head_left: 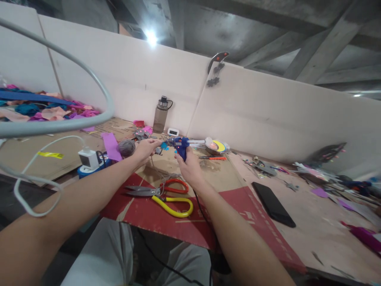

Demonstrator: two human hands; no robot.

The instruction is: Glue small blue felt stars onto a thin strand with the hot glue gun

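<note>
My right hand [188, 167] is wrapped round the handle of a blue hot glue gun [181, 146], its nozzle pointing left and a pale glue stick [196, 142] jutting from its back. My left hand [146, 149] pinches something small near the nozzle; what it is I cannot make out. A bit of blue material [164, 145] shows beside those fingertips. Left of that hand sits a ball of grey yarn [126, 147]. Below both hands lie large scissors [160, 194] with one red and one yellow handle, a grey strand of yarn [159, 171] trailing above them.
A water bottle [160, 116] and a small white clock [173, 132] stand by the partition. To the right are a black phone [273, 203], an orange-handled tool [216, 158] and scattered scraps. At left, a charger [89, 159] sits near a looping grey tube [108, 101] and a fabric pile [44, 107].
</note>
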